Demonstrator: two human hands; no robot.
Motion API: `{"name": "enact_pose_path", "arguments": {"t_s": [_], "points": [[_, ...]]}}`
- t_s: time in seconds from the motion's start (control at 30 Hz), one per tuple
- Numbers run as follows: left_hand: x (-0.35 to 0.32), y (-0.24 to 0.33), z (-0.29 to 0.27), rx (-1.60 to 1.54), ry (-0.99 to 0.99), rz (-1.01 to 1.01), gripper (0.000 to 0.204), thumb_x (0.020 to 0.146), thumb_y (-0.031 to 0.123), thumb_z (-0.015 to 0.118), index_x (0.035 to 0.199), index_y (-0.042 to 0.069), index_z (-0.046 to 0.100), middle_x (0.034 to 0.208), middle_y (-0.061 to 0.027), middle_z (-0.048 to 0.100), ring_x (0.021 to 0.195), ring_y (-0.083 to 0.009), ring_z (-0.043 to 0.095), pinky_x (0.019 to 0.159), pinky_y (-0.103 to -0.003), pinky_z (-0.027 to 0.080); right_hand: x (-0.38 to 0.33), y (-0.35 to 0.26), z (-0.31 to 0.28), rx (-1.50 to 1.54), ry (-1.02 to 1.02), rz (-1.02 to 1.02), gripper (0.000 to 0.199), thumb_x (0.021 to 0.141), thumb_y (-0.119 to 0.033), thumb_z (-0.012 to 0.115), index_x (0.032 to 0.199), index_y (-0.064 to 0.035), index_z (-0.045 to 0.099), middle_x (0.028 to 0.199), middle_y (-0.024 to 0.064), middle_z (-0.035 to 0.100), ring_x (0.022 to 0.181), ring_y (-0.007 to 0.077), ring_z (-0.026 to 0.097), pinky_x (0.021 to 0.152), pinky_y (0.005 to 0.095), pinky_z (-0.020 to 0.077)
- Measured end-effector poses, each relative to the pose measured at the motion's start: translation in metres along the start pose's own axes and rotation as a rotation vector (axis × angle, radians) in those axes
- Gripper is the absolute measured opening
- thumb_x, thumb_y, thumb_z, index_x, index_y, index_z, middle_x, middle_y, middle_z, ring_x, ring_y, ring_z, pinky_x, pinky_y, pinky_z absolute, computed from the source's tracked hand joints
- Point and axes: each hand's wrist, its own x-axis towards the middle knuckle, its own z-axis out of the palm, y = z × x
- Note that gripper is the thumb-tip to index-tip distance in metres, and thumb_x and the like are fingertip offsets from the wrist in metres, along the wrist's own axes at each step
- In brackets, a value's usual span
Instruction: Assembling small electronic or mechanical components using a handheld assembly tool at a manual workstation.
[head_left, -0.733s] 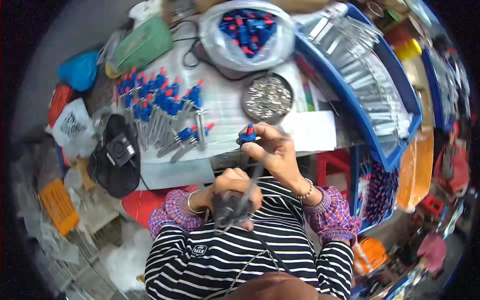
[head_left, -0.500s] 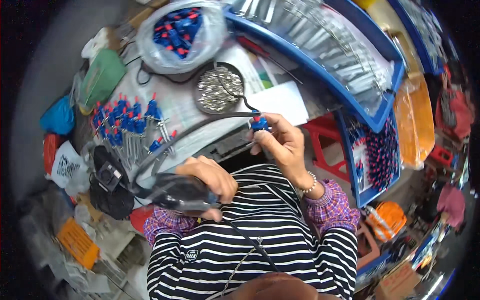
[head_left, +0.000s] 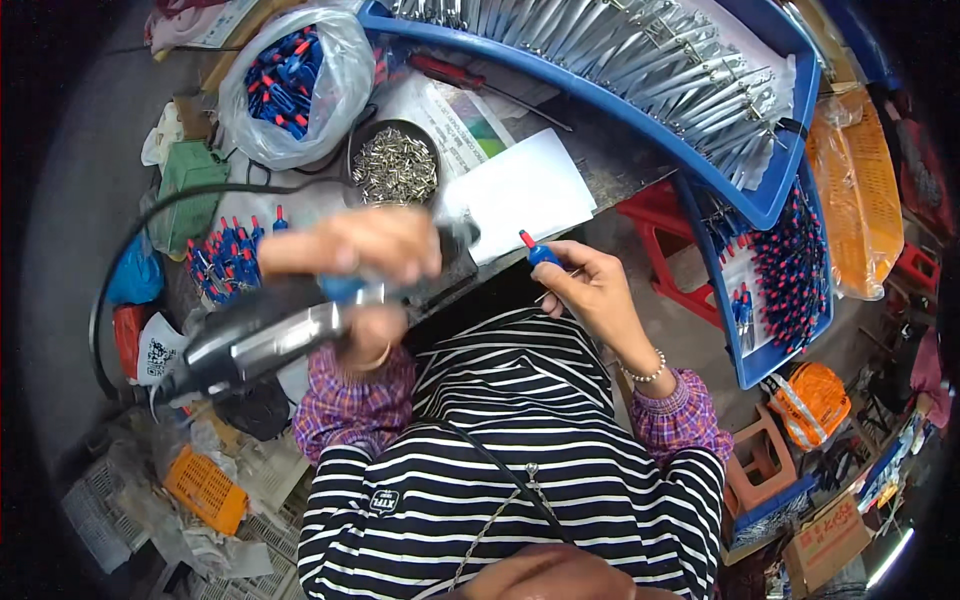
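Note:
My left hand (head_left: 365, 250), smeared by motion, is closed around a black corded power tool (head_left: 260, 345), perhaps an electric screwdriver. Its thick rear end points to the lower left, and its working end is too blurred to make out. Between the thumb and fingers of my right hand (head_left: 590, 285) is a blue plastic piece with a red tip (head_left: 541, 253), the tip pointing up and to the left. Several similar blue-and-red pieces with metal rods (head_left: 225, 262) lie at the left of the table. A round bowl of small shiny metal parts (head_left: 395, 165) stands beyond my left hand.
A clear bag of blue-and-red pieces (head_left: 285, 85) stands at the far left, with a red-handled screwdriver (head_left: 445, 72) nearby. White paper (head_left: 525, 195) lies near the table edge. Long blue trays (head_left: 600, 95) hold metal rods; another blue tray (head_left: 745, 365) is at right, near a red stool (head_left: 660, 245).
My left hand has lifted the power tool up and tipped its rear end out to the left. Its cord has swung left. My right hand still pinches the blue piece. The whole view has shifted.

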Motion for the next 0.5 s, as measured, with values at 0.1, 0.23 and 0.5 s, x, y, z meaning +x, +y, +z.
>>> {"name": "enact_pose_path", "arguments": {"t_s": [0.1, 0.23, 0.5], "points": [[0.014, -0.029, 0.004, 0.214, 0.152, -0.044, 0.044, 0.08, 0.021, 0.072, 0.105, 0.008, 0.039, 0.077, -0.011, 0.058, 0.068, -0.0233, 0.056, 0.061, -0.038, 0.047, 0.001, 0.004, -0.002, -0.018, -0.003, 0.004, 0.025, 0.086, -0.01, 0.064, 0.106, 0.0044, 0.061, 0.075, 0.003, 0.061, 0.054, 0.0057, 0.056, 0.047, 0.0177, 0.0449], [0.024, -0.05, -0.005, 0.294, 0.035, -0.05, 0.047, 0.077, 0.008, 0.073, 0.105, 0.006, 0.035, 0.078, -0.0113, 0.057, 0.067, -0.0201, 0.058, 0.064, -0.034, 0.052, 0.0, 0.009, -0.003, -0.067, -0.003, 0.05, 0.023, 0.086, -0.012, 0.064, 0.102, 0.0037, 0.061, 0.068, 0.0021, 0.06, 0.053, 0.005, 0.055, 0.047, 0.0179, 0.0445], [0.019, -0.034, 0.01, 0.258, 0.046, -0.204, 0.043, 0.081, 0.023, 0.071, 0.103, 0.006, 0.037, 0.075, -0.0107, 0.055, 0.066, -0.0235, 0.056, 0.064, -0.038, 0.046, -0.002, 0.012, -0.003, -0.062, -0.003, 0.109, 0.021, 0.086, -0.013, 0.063, 0.099, 0.0035, 0.062, 0.071, 0.0036, 0.062, 0.055, 0.0058, 0.057, 0.049, 0.0181, 0.0463]]}}
